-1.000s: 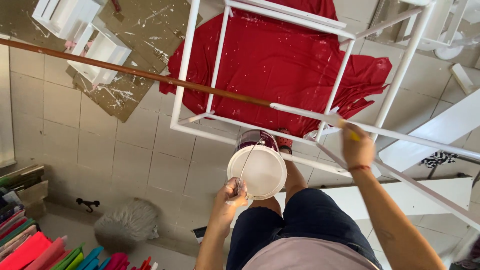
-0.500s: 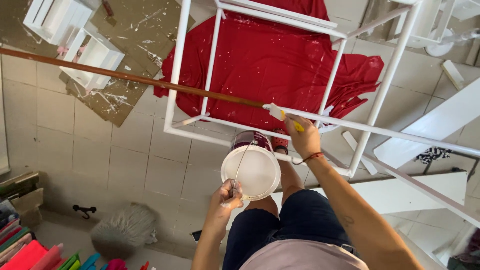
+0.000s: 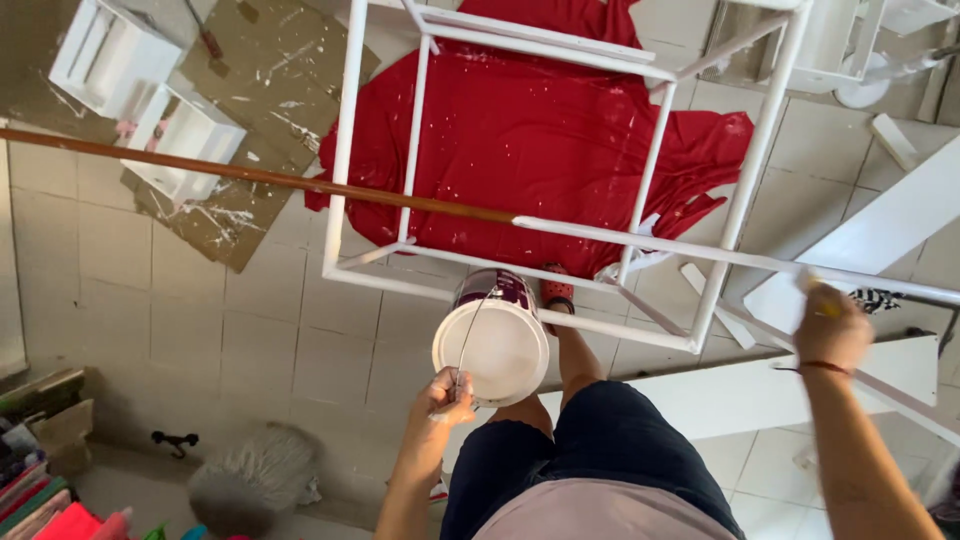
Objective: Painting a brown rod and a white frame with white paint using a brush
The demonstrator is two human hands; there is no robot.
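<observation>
- My left hand (image 3: 443, 398) is curled shut around the thin wire handle (image 3: 466, 335) of one paint bucket (image 3: 491, 345), which hangs just above and to the right of my fingers, full of white paint.
- My right hand (image 3: 832, 325) is closed on a paintbrush (image 3: 812, 285); only its pale tip and a bit of yellow handle show past my fingers, blurred, touching a white bar.
- One white metal frame (image 3: 345, 150) stands ahead of both hands; its lower rail passes just beyond the bucket rim, and its near corner post falls between my two hands.
- One long pole (image 3: 250, 175), brown at the left and painted white toward the right, crosses the whole view above my left fingers and ends near my right ones.
- One red cloth (image 3: 540, 130) is spread on the tiled floor (image 3: 200, 330) under the frame, well beyond my fingers.
- Left of my left hand the tiles lie bare up to a mop head (image 3: 255, 480) at the lower edge.
- Two white crates (image 3: 150, 95) sit on paint-spattered cardboard (image 3: 260, 70) far off to the upper left.
- White boards (image 3: 900, 240) crowd the floor around my right hand.
</observation>
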